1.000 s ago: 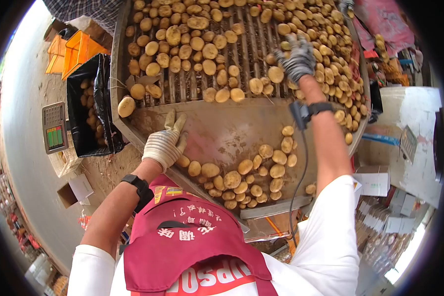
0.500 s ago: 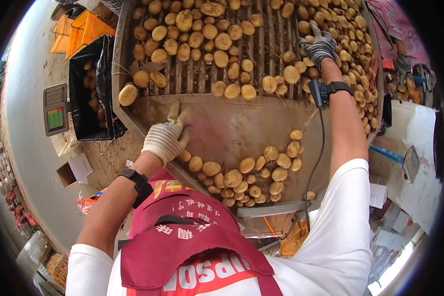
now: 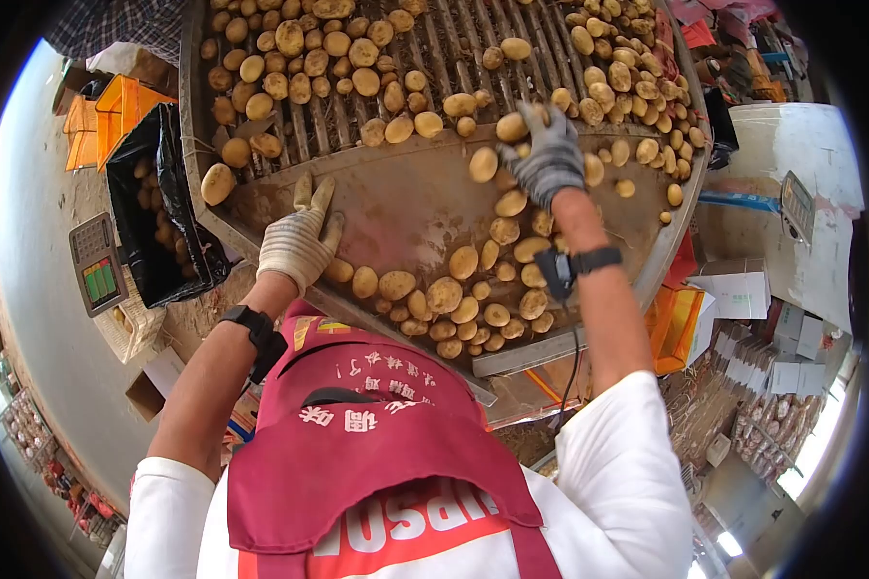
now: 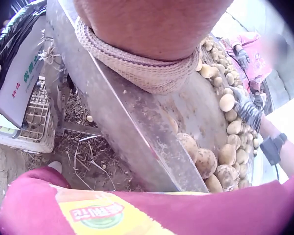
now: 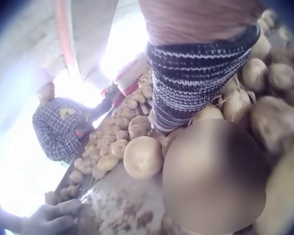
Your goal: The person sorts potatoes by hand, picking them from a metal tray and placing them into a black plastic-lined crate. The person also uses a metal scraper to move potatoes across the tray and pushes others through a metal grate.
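Note:
My left hand (image 3: pixel 297 239), in a whitish knitted glove, rests on the smooth metal tray (image 3: pixel 396 212) near its left edge, fingers extended. In the left wrist view only its glove cuff (image 4: pixel 137 66) shows clearly. Over the tray's right side my right hand (image 3: pixel 550 162), in a grey striped glove, has its fingers spread among potatoes (image 3: pixel 484 165), touching some of them. More potatoes (image 3: pixel 444 294) lie along the tray's near edge. Beyond the tray, a slatted rack (image 3: pixel 541 58) carries many others. The right wrist view shows the striped cuff (image 5: pixel 196 83) close beside several potatoes (image 5: pixel 143 157).
A black-lined crate (image 3: pixel 169 232) with potatoes and a scale (image 3: pixel 98 265) stand left of the rack. Orange crates (image 3: pixel 126 116) lie behind them. A second scale (image 3: pixel 798 207) is at the right. Another person in a plaid shirt (image 5: pixel 63 125) stands across the rack.
My right hand has moved from the pile on the right of the rack toward me and onto the tray, with potatoes shifting along. The left hand stays on the tray.

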Action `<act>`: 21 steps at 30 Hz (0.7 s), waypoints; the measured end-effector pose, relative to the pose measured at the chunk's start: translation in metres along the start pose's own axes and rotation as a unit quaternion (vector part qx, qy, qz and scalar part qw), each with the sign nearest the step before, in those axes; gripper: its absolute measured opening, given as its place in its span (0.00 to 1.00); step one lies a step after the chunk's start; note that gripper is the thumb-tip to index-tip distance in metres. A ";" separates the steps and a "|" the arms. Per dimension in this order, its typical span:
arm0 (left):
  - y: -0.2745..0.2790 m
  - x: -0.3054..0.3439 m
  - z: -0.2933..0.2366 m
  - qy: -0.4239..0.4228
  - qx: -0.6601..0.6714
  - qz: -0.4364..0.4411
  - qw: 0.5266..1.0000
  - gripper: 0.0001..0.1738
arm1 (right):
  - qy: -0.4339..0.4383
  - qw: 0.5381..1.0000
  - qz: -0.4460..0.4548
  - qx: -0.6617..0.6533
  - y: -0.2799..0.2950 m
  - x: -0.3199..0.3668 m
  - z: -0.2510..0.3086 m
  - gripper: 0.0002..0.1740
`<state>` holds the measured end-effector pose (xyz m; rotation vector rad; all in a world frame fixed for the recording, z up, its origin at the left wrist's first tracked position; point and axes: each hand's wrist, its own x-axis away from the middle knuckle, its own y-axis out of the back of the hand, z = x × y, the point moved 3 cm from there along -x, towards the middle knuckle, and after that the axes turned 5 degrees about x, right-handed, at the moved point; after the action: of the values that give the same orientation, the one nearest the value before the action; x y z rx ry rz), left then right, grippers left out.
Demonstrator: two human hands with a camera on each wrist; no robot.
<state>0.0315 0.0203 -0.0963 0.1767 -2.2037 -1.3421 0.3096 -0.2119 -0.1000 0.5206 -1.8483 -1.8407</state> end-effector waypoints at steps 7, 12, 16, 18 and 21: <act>-0.002 0.003 0.000 0.008 -0.002 0.005 1.000 0.34 | 0.006 0.998 -0.057 -0.003 -0.021 0.144 0.011 0.41; -0.003 0.004 0.000 -0.022 -0.013 -0.039 0.999 0.34 | -0.013 0.995 -0.098 -0.010 -0.017 0.208 -0.003 0.41; 0.000 0.004 -0.003 0.002 -0.013 0.011 1.000 0.35 | -0.172 0.959 -0.122 -0.191 -0.037 0.248 -0.028 0.39; -0.002 0.003 -0.001 -0.007 -0.016 -0.009 1.000 0.35 | -0.194 0.955 -0.119 -0.189 -0.051 0.265 -0.032 0.39; -0.001 0.002 -0.002 0.010 -0.025 0.017 0.999 0.36 | -0.201 0.963 -0.103 -0.147 -0.059 0.278 -0.022 0.40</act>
<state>0.0312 0.0173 -0.0955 0.1331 -2.1448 -1.3682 0.0922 -0.3923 -0.1409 0.2511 -1.7622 -2.4600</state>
